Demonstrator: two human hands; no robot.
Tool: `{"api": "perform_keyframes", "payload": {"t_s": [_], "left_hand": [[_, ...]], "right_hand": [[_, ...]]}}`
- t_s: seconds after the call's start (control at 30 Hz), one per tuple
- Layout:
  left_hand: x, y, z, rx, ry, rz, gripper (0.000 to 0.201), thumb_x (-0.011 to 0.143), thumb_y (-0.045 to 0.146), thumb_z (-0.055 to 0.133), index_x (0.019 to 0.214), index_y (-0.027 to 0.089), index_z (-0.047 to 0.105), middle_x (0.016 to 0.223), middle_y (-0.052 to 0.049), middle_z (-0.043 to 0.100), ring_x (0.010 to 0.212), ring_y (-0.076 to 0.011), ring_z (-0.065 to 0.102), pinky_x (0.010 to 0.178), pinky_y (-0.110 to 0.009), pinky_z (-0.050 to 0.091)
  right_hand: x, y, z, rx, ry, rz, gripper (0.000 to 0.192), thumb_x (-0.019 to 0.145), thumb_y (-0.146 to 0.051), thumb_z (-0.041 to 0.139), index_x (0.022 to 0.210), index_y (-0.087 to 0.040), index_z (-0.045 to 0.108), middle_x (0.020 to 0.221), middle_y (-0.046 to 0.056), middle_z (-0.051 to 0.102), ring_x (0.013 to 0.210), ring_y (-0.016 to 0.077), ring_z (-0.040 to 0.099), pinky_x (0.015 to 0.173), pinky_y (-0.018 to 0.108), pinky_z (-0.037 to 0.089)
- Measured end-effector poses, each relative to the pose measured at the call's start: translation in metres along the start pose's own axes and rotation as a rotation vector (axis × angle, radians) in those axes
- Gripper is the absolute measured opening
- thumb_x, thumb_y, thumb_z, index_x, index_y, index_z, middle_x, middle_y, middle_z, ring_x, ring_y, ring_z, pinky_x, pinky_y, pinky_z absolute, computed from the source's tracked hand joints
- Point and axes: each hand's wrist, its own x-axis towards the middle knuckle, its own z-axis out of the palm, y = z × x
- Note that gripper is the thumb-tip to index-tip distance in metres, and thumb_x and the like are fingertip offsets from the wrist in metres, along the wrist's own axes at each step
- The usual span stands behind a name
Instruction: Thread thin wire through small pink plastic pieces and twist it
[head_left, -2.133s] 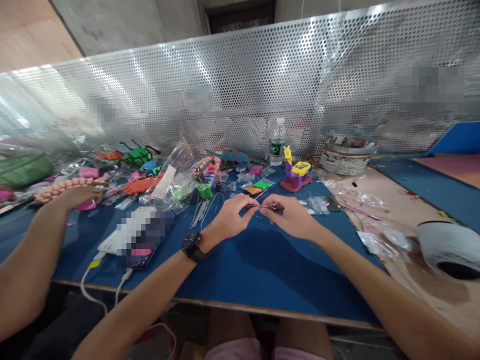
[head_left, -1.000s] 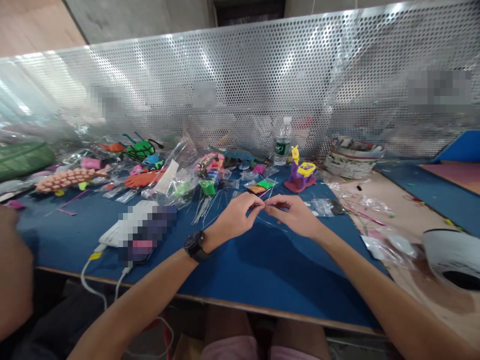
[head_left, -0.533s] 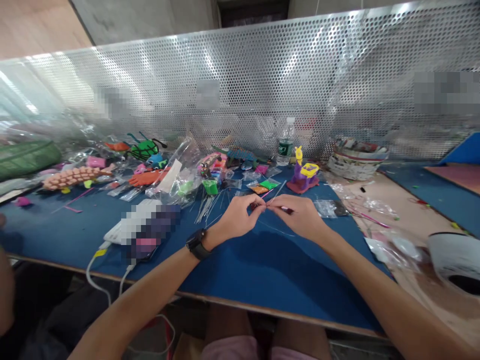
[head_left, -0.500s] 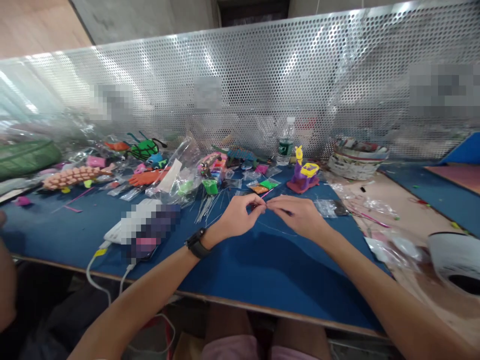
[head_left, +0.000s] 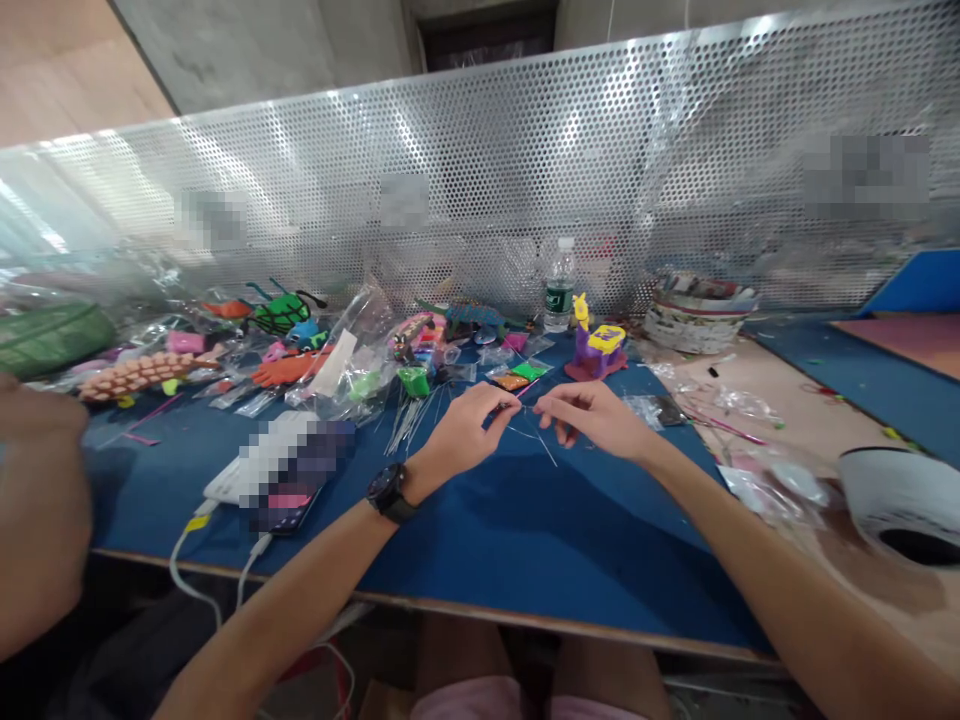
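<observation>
The left hand (head_left: 474, 425) apparently pinches thin wire (head_left: 548, 452); the right hand (head_left: 596, 415), grip parted, hovers just beside.

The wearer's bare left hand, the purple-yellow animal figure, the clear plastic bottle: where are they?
Wearer's bare left hand (head_left: 469, 428): head view, back of hand.
Purple-yellow animal figure (head_left: 602, 341): head view, on its yellow back.
Clear plastic bottle (head_left: 559, 298): head view, on its green label.

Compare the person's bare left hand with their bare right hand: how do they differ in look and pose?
The left hand wears a black wristwatch at its wrist; the right hand has none. The left hand's thumb and forefinger meet, apparently pinching thin silvery wire; the right hand's fingers are parted more loosely. Both are held above the blue tabletop.
</observation>
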Motion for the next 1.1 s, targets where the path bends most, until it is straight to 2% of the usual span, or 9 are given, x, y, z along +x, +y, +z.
{"api": "perform_keyframes", "payload": {"t_s": [0.1,0.4,0.5,0.63,0.7,0.8,0.9,1.1], "left_hand": [[0.000,0.000,0.001,0.017,-0.018,0.037,0.011,0.097,0.021,0.054,0.095,0.019,0.064,0.091,-0.005,0.071,0.087,-0.0169,0.067,0.082,-0.031,0.053],[-0.001,0.003,0.000,-0.052,-0.070,-0.069,0.010,0.095,0.021,0.056,0.093,0.019,0.065,0.089,-0.005,0.073,0.081,-0.0163,0.068,0.076,-0.028,0.052],[0.000,0.003,-0.002,-0.092,-0.107,-0.152,0.011,0.094,0.022,0.056,0.091,0.019,0.066,0.090,-0.004,0.073,0.081,-0.0162,0.069,0.075,-0.027,0.052],[0.002,-0.001,-0.004,-0.171,-0.172,-0.279,0.010,0.091,0.022,0.058,0.088,0.018,0.067,0.084,-0.003,0.073,0.076,-0.0148,0.067,0.070,-0.025,0.051],[0.002,-0.003,-0.004,-0.212,-0.190,-0.328,0.011,0.090,0.022,0.058,0.087,0.017,0.067,0.082,-0.002,0.073,0.074,-0.0141,0.067,0.068,-0.024,0.051],[0.003,-0.003,-0.003,-0.233,-0.183,-0.364,0.012,0.090,0.024,0.058,0.087,0.017,0.068,0.082,-0.002,0.073,0.074,-0.0138,0.066,0.068,-0.023,0.051],[0.004,-0.001,-0.002,-0.212,-0.168,-0.359,0.012,0.090,0.025,0.059,0.088,0.017,0.068,0.082,-0.003,0.072,0.073,-0.0137,0.065,0.065,-0.023,0.050],[0.003,0.001,-0.002,-0.224,-0.104,-0.362,0.013,0.090,0.028,0.059,0.089,0.017,0.068,0.082,-0.003,0.071,0.073,-0.0134,0.066,0.057,-0.020,0.050]], "right_hand": [[0.000,-0.002,0.005,0.023,-0.027,0.054,0.033,0.080,-0.050,0.070,0.081,-0.017,0.071,0.068,0.001,0.067,0.054,0.0092,0.059,0.047,0.020,0.051],[0.001,0.004,0.011,0.002,-0.057,0.066,0.030,0.081,-0.048,0.071,0.087,-0.019,0.071,0.072,0.002,0.068,0.061,0.0121,0.063,0.047,0.021,0.050],[0.002,0.007,0.014,-0.121,0.020,-0.024,0.026,0.084,-0.045,0.068,0.090,-0.020,0.071,0.074,0.001,0.069,0.057,0.0119,0.063,0.048,0.022,0.047],[0.005,0.010,0.021,-0.460,0.114,-0.188,0.014,0.090,-0.032,0.063,0.085,-0.021,0.070,0.072,-0.001,0.070,0.054,0.0107,0.062,0.058,0.024,0.046],[0.007,0.011,0.025,-0.534,0.130,-0.197,0.011,0.091,-0.028,0.061,0.085,-0.021,0.068,0.069,-0.001,0.070,0.053,0.0103,0.062,0.059,0.024,0.045],[0.007,0.011,0.026,-0.347,0.085,-0.072,0.014,0.091,-0.031,0.059,0.087,-0.020,0.066,0.069,-0.001,0.069,0.049,0.0097,0.062,0.054,0.023,0.047],[0.006,0.010,0.020,-0.095,-0.018,0.072,0.020,0.087,-0.038,0.063,0.085,-0.019,0.066,0.070,0.002,0.069,0.059,0.0127,0.067,0.051,0.021,0.051],[0.004,0.008,0.009,0.052,-0.155,0.203,0.027,0.078,-0.042,0.074,0.093,-0.021,0.071,0.080,0.003,0.072,0.070,0.0139,0.069,0.050,0.019,0.052]]}}
